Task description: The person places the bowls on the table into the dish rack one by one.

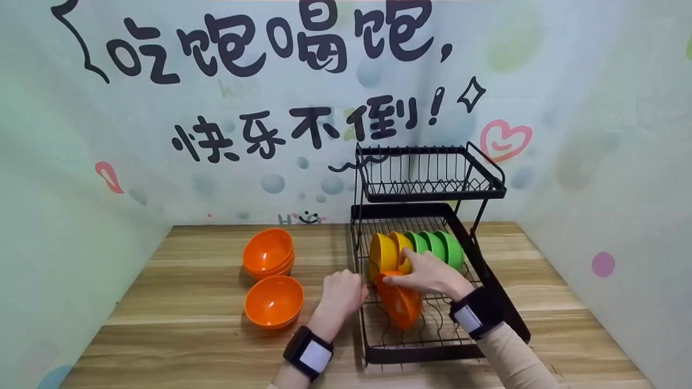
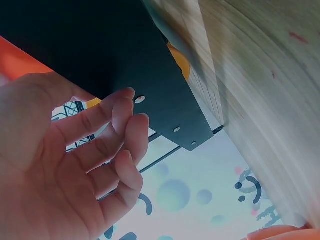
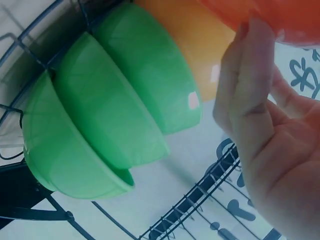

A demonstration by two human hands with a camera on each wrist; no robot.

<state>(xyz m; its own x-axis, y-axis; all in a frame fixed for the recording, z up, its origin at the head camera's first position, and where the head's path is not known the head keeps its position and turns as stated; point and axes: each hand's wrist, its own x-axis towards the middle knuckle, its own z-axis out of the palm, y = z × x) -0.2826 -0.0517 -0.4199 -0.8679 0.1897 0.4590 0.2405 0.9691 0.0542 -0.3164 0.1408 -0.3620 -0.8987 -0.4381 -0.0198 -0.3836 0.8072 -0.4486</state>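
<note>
Left hand point(image 1: 340, 294) holds the dish rack point(image 1: 424, 354) by its left edge; right hand point(image 1: 435, 275), fingers spread, touches an orange bowl point(image 1: 403, 305), apparently seating it; next calls for careful release.

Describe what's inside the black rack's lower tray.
Two yellow bowls and three green bowls stand in the lower tray; the right hand holds an orange bowl tilted in front. The hand and orange bowl partly cover those behind; whatever they cover cannot be seen.
</note>
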